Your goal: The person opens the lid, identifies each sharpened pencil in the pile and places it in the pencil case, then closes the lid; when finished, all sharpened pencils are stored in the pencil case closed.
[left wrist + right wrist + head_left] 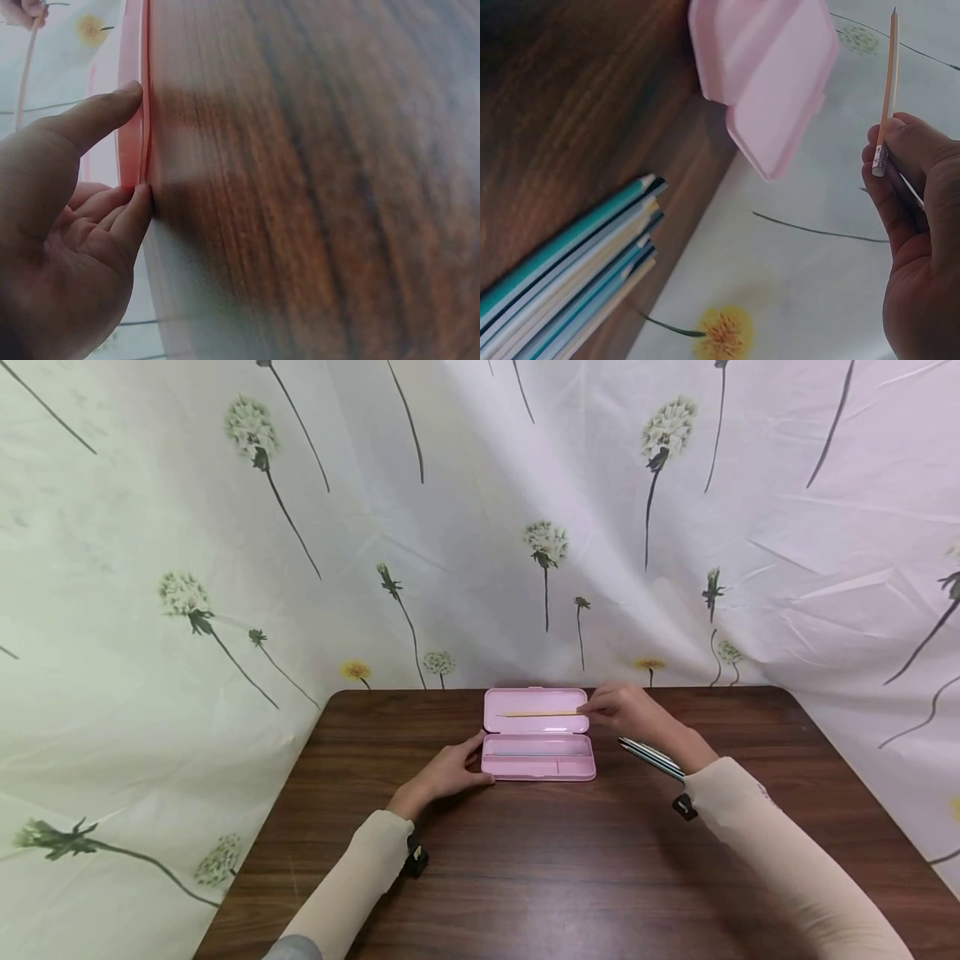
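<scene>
A pink pencil case [576, 767] lies unfolded at the back of the table, its lid [536, 700] towards the wall; a thin pencil lies in its rear compartment. My left hand [447, 770] holds the case's left end, and in the left wrist view the thumb and fingers [133, 217] touch its pink edge. My right hand [622, 706] pinches a yellow pencil [542, 714] near its eraser end, above the lid. In the right wrist view the pencil [889, 75] has its tip away from the right hand [922, 195].
Several pencils [651, 755] in teal, white and other colours lie together right of the case, partly under my right forearm. Behind the brown table [525, 877] hangs a white cloth [465, 527] printed with dandelions.
</scene>
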{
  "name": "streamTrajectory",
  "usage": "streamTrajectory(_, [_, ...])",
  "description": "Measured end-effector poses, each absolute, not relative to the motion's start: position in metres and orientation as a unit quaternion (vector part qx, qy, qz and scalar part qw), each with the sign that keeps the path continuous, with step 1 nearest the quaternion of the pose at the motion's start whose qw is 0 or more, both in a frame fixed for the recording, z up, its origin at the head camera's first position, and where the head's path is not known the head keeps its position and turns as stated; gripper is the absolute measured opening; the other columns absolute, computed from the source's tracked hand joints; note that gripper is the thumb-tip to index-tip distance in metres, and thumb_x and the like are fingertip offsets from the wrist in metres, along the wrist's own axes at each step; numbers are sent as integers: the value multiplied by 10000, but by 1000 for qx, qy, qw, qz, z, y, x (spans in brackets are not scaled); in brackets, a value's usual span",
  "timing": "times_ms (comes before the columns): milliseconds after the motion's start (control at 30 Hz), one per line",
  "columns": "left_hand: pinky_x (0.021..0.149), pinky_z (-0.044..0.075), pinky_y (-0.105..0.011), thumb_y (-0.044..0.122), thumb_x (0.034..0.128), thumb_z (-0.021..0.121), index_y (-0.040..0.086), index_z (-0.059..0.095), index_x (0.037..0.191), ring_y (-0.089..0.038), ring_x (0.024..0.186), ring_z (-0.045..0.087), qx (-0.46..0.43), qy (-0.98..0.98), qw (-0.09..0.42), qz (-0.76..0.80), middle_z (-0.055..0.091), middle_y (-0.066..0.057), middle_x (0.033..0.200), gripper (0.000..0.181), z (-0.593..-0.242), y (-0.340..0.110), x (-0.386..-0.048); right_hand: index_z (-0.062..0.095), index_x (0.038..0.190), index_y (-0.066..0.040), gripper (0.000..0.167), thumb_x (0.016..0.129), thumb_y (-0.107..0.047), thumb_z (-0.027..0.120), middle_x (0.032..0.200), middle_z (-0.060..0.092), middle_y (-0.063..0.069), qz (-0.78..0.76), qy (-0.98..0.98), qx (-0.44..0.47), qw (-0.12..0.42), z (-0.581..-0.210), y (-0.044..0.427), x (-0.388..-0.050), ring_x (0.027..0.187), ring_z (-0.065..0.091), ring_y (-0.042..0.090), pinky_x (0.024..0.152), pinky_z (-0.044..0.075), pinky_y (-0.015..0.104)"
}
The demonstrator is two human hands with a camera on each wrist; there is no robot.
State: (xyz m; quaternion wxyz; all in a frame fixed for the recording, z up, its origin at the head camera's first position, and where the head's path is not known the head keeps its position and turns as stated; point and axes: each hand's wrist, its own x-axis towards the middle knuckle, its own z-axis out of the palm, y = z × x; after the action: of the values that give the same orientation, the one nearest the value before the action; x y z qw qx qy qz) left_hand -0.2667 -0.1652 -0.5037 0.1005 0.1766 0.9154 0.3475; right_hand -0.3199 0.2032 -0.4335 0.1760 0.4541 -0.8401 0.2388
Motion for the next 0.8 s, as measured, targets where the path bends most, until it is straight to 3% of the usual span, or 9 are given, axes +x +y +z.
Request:
streamTrajectory(167, [1224,448,-464,301,963,817,66,320,1679,-312,1503,514,178,914,99,351,372,-159,1712,904,-505,-165,-267,863,1010,-69,211,839,53,859,949,793,34,237,-856,435,150,-445,199,-318,836,701,154,719,604,350])
streamTrajectory(433, [1224,450,-464,336,964,812,92,313,1686,-306,1498,521,174,916,97,347,377,-148,1713,911,-506,-165,-268,864,985,-66,227,827,95,838,953,804,52,244,-839,459,160,-468,194,-326,857,727,173,725,615,348])
streamTrajectory(800, [1226,448,-461,336,964,815,95,302,1690,-301,1511,505,176,918,100,341,359,-136,1723,921,-510,-167,-270,867,1012,-91,176,914,32,790,958,806,49,224,-878,415,81,-486,183,-323,842,695,110,746,621,327])
